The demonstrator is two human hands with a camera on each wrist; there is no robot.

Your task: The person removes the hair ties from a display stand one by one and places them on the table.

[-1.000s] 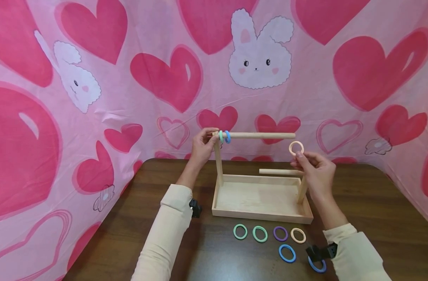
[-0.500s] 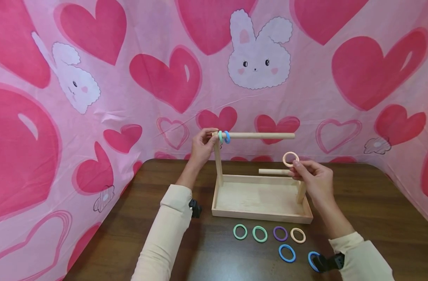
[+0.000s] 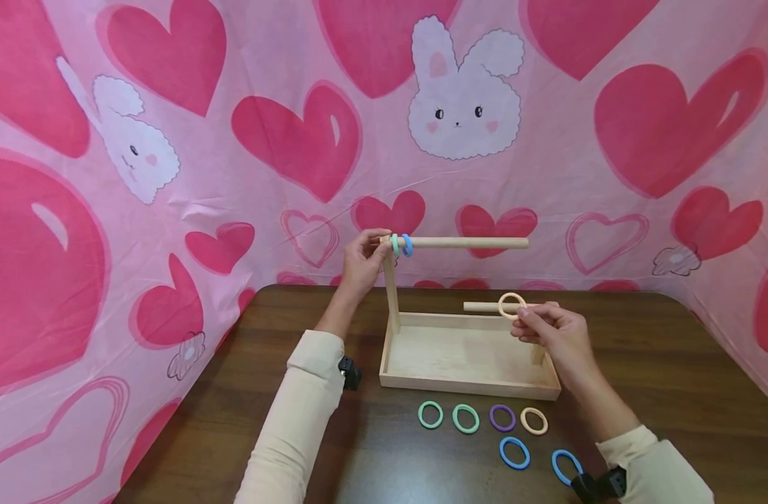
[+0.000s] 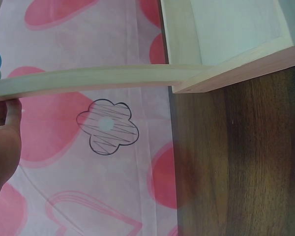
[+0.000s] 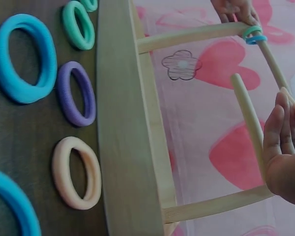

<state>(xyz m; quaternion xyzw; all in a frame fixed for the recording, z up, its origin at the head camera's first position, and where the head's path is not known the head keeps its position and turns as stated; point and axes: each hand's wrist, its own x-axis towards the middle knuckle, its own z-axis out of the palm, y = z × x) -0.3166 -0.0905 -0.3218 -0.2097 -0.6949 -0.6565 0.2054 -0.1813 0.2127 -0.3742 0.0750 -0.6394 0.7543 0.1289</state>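
My left hand (image 3: 361,266) grips the top of the tall post (image 3: 392,294) of a wooden rack, thumb in front. Beside its fingertips, a mint green ring (image 3: 395,245) and a blue ring (image 3: 408,245) hang around the upper dowel (image 3: 465,243). My right hand (image 3: 560,336) pinches a peach ring (image 3: 500,301) between thumb and fingers. In the head view that ring overlaps the lower dowel (image 3: 478,306); in the right wrist view the dowel's free end (image 5: 236,81) shows bare. The right hand partly hides the short post (image 5: 216,202).
The rack's shallow tray (image 3: 465,385) stands on a dark wooden table (image 3: 333,448). In front lie more rings: green (image 5: 69,27), purple (image 5: 64,98), peach (image 5: 61,172) and blue (image 5: 0,64). A pink heart-patterned cloth (image 3: 264,56) hangs behind.
My right hand has lowered the peach ring and moved it left, from beside the upper dowel's end to the lower dowel's height. My left hand stays at the post top.
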